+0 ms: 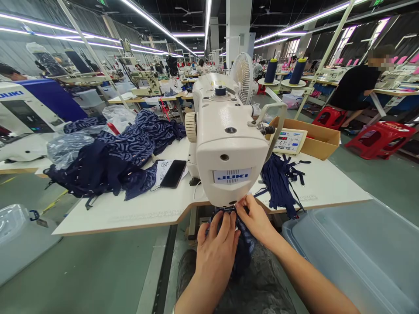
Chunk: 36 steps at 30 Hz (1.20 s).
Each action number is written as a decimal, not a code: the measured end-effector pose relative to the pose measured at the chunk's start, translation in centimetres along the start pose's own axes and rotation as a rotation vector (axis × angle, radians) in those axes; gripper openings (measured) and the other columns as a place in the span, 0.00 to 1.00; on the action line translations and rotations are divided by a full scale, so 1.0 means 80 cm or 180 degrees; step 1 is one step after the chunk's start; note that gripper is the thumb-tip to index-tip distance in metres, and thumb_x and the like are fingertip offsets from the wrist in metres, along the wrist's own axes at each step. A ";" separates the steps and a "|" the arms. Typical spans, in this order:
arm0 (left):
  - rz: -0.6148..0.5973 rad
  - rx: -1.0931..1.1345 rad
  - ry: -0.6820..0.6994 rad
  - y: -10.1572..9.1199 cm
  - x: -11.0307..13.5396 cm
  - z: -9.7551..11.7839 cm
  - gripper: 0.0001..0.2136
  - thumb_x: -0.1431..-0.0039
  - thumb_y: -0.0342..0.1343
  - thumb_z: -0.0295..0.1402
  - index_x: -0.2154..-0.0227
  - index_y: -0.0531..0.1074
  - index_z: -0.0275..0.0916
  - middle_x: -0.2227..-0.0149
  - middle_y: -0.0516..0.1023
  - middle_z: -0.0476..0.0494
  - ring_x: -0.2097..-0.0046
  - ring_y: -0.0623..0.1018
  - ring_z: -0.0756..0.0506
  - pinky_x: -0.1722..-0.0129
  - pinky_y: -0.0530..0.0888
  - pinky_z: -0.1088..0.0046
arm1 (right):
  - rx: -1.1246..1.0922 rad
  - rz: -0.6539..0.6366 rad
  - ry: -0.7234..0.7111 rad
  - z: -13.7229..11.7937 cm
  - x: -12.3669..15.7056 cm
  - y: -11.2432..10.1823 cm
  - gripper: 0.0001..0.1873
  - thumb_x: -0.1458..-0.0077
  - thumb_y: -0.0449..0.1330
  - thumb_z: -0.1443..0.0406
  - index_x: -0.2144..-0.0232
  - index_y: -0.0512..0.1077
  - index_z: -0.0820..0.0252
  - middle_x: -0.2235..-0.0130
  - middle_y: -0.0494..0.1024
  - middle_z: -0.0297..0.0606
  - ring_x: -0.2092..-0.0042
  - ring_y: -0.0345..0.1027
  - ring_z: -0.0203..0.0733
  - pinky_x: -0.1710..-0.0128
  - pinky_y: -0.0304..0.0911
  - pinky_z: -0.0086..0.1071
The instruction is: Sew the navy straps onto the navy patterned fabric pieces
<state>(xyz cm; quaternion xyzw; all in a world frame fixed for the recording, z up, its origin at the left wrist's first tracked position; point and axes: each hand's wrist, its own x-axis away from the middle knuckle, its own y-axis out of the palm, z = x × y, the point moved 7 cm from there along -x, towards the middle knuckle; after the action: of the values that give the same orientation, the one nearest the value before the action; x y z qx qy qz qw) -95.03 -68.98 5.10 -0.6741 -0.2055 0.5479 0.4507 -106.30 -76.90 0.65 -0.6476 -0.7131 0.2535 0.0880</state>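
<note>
A white sewing machine (231, 144) stands before me, its head over the gap in the table. Beneath its needle end, a navy patterned garment (245, 244) hangs down towards my lap. My left hand (218, 244) lies over the garment with its fingers bent and gripping the cloth. Thumb and fingers of my right hand (255, 218) pinch the cloth at its right edge, close under the machine head. The needle and the exact spot of the pinch are hidden by the head and my fingers.
On the white table (131, 218), a heap of navy garments (131, 144) and a black phone (173, 173) lie left. Navy strips (279, 183), a control panel (290, 141) and a cardboard box (322, 141) sit right. Plastic bins (360, 253) flank the table; a person (356, 85) sits beyond.
</note>
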 end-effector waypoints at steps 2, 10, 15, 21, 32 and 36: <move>0.0018 0.0014 0.0002 0.001 0.001 0.000 0.15 0.31 0.42 0.32 0.48 0.69 0.39 0.52 0.78 0.46 0.48 0.74 0.44 0.52 0.59 0.60 | -0.0009 -0.0031 0.0029 0.001 0.001 0.000 0.06 0.37 0.48 0.59 0.63 0.58 0.54 0.66 0.73 0.33 0.66 0.69 0.41 0.64 0.61 0.33; 0.0064 0.0101 -0.0117 0.005 0.005 -0.006 0.16 0.30 0.40 0.34 0.48 0.69 0.38 0.53 0.79 0.46 0.49 0.74 0.43 0.51 0.59 0.59 | -0.0220 -0.0146 0.0031 0.006 0.003 -0.002 0.10 0.37 0.50 0.56 0.64 0.61 0.54 0.66 0.72 0.31 0.63 0.67 0.40 0.62 0.60 0.33; 0.0156 0.0147 -0.0010 0.000 0.002 -0.009 0.16 0.30 0.41 0.33 0.49 0.70 0.37 0.53 0.79 0.46 0.50 0.75 0.43 0.52 0.60 0.59 | 0.0079 -0.0295 -0.0192 0.020 0.004 -0.022 0.09 0.37 0.52 0.57 0.63 0.66 0.55 0.64 0.73 0.33 0.61 0.66 0.40 0.60 0.59 0.32; 0.0146 0.0151 0.0117 -0.003 0.000 -0.010 0.16 0.31 0.41 0.33 0.49 0.70 0.36 0.53 0.78 0.44 0.50 0.74 0.41 0.52 0.60 0.60 | 0.0605 -0.0464 -0.0266 0.051 0.015 -0.060 0.11 0.36 0.52 0.57 0.66 0.67 0.57 0.65 0.72 0.35 0.63 0.66 0.41 0.60 0.59 0.34; 0.0039 -0.0096 0.0452 -0.002 -0.004 0.014 0.37 0.39 0.36 0.59 0.50 0.71 0.28 0.53 0.77 0.37 0.50 0.72 0.35 0.51 0.60 0.57 | 0.0952 0.0155 -0.0307 0.086 0.041 -0.119 0.10 0.38 0.54 0.57 0.64 0.70 0.55 0.62 0.72 0.40 0.58 0.64 0.47 0.57 0.58 0.40; -0.0054 -0.0253 0.0448 0.003 -0.003 0.021 0.39 0.40 0.34 0.60 0.49 0.70 0.28 0.53 0.77 0.36 0.49 0.72 0.35 0.50 0.60 0.56 | 0.0549 -0.0095 0.0504 0.105 0.050 -0.120 0.15 0.39 0.52 0.53 0.70 0.65 0.55 0.74 0.70 0.31 0.71 0.63 0.41 0.67 0.57 0.35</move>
<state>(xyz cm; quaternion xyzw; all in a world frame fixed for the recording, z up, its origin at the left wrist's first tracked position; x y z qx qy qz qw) -96.68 -68.66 5.05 -0.7266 -0.2006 0.4867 0.4415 -119.10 -75.45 -2.77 -0.6450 -0.6891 0.2606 0.2032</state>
